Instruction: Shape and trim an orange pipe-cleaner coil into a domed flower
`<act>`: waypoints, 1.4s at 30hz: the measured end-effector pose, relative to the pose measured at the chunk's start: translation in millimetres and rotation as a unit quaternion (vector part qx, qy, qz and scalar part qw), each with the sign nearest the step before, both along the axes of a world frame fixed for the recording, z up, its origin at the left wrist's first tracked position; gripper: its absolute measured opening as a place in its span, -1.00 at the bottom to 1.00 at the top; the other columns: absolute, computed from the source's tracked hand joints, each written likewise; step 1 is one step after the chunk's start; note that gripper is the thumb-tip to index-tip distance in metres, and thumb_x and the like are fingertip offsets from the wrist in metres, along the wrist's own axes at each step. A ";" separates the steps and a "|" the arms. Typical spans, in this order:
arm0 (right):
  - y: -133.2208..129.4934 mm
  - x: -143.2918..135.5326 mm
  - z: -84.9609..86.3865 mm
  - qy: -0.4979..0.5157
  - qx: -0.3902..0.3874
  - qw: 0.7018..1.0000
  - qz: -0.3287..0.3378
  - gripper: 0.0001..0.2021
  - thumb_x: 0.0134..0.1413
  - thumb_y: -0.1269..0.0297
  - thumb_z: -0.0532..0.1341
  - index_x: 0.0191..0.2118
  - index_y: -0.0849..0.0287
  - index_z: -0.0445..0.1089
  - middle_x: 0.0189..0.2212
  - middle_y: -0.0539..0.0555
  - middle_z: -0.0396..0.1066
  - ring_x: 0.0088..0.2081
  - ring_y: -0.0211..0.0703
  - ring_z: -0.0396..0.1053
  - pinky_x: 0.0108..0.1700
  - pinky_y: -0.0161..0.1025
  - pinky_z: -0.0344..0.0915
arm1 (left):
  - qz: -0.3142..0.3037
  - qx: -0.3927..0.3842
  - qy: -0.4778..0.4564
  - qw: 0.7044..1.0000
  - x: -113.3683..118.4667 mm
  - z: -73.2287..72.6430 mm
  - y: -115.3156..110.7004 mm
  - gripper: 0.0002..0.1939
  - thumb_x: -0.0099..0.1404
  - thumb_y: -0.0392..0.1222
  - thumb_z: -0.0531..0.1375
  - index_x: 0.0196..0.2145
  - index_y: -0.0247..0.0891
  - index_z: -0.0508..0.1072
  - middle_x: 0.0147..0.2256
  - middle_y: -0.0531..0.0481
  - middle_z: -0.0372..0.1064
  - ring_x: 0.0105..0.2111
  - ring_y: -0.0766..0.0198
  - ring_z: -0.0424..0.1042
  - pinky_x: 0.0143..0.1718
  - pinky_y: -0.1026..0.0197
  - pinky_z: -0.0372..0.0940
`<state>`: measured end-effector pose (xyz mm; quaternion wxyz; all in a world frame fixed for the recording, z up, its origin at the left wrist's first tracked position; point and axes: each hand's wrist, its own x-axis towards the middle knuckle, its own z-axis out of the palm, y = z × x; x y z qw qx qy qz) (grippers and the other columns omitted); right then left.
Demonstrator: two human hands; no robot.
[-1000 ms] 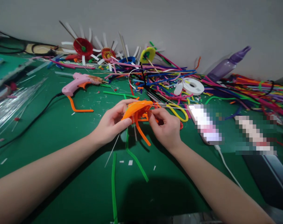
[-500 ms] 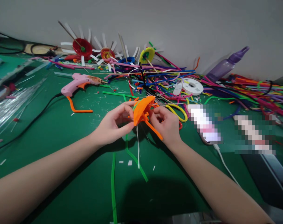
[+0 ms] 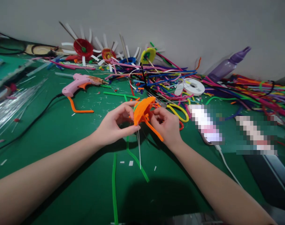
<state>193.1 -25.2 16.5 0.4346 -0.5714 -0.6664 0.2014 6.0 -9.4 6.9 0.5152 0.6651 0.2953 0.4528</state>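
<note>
Between my hands, above the green table, is an orange pipe-cleaner cup shape (image 3: 143, 110), tilted so its hollow side faces right. An orange stem juts from it toward the lower right, and thin clear strands hang below. My left hand (image 3: 117, 123) grips its left edge between thumb and fingers. On the other side, my right hand (image 3: 167, 125) is closed with fingertips pinched at the hollow; what exactly they pinch is hidden. Green pipe cleaners (image 3: 114, 187) lie on the table below and behind.
A pink hot glue gun (image 3: 78, 82) with a black cord lies at the left. Loose coloured pipe cleaners (image 3: 165, 78), a white ribbon spool (image 3: 194, 87) and a purple bottle (image 3: 226, 65) are along the wall. Finished-looking red flower shapes (image 3: 83, 47) stand behind. A lit phone (image 3: 205, 125) lies right.
The orange cup shape has tipped very slightly to the left. My left thumb has slid a little to the right along its lower edge. My right hand has barely moved.
</note>
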 end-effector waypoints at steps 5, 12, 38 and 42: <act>-2.1 -0.6 -0.4 -0.008 -0.001 1.000 0.018 -0.86 0.05 0.25 0.14 -0.48 0.16 0.29 -0.66 -0.06 0.31 -0.62 -0.34 0.21 -0.51 -0.35 0.16 | 0.005 -0.009 -0.037 0.999 1.0 0.7 1.5 -0.66 0.11 -0.04 0.35 -0.41 -0.26 0.27 -0.18 -0.08 0.34 -0.24 0.26 0.38 -0.24 0.20 0.35; -2.3 -0.5 -1.4 -0.053 0.030 0.997 0.041 -0.85 0.04 0.29 0.15 -0.50 0.16 0.27 -0.66 -0.08 0.25 -0.63 -0.38 0.15 -0.54 -0.39 0.09 | -0.019 -0.034 -0.077 0.996 1.2 1.3 4.4 -0.60 0.06 0.01 0.38 -0.41 -0.25 0.26 -0.33 0.05 0.28 -0.39 0.37 0.31 -0.39 0.32 0.26; -5.9 -0.4 -5.4 -0.107 0.064 0.981 0.149 -0.81 0.17 0.29 0.12 -0.42 0.20 0.38 -0.61 -0.05 0.37 -0.63 -0.39 0.16 -0.53 -0.39 0.08 | -0.099 -0.071 -0.101 0.987 -3.5 -5.6 8.3 -0.33 0.10 0.09 0.33 0.13 -0.12 0.29 0.06 -0.12 0.32 -0.22 0.20 0.44 -0.43 0.32 0.37; -5.8 0.0 -5.2 -0.112 0.067 0.979 0.157 -0.81 0.17 0.29 0.11 -0.42 0.18 0.38 -0.61 -0.05 0.37 -0.64 -0.39 0.14 -0.53 -0.38 0.08 | -0.104 -0.082 -0.099 0.986 -3.9 -6.1 8.2 -0.34 0.10 0.08 0.32 0.12 -0.10 0.29 0.03 -0.11 0.34 -0.28 0.25 0.42 -0.45 0.32 0.36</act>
